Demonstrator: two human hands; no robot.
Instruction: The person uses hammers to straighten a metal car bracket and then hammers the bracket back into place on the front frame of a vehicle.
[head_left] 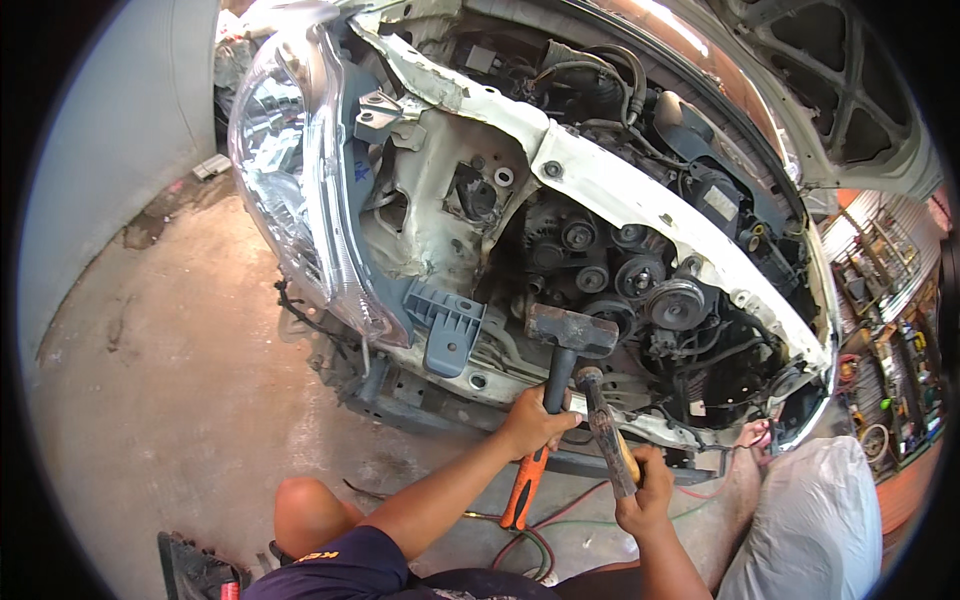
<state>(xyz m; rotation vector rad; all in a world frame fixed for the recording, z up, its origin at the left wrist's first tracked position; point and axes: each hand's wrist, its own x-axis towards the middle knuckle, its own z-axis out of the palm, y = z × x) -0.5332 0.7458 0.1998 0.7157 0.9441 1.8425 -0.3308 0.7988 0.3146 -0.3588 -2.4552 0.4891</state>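
Observation:
My left hand [535, 425] is closed round the handle of a sledgehammer [570, 332], its dark head raised in front of the engine pulleys [640, 278] and its orange grip hanging below. My right hand [646, 488] grips a smaller hammer-like tool [606, 425] with worn metal and a yellow handle, angled up close beside the sledgehammer. Both tools are over the lower front crossmember of a white car body [600, 175], whose front is stripped. A clear headlamp [290, 180] and a grey plastic bracket [450, 330] sit at its left.
The raised hood [840, 90] is at upper right. Red and green hoses [540, 540] cross the concrete floor [150, 350]. A pale covered bundle [805, 520] lies at right, near what looks like another person's hand [755, 435]. Cluttered tool shelves [890, 370] stand beyond.

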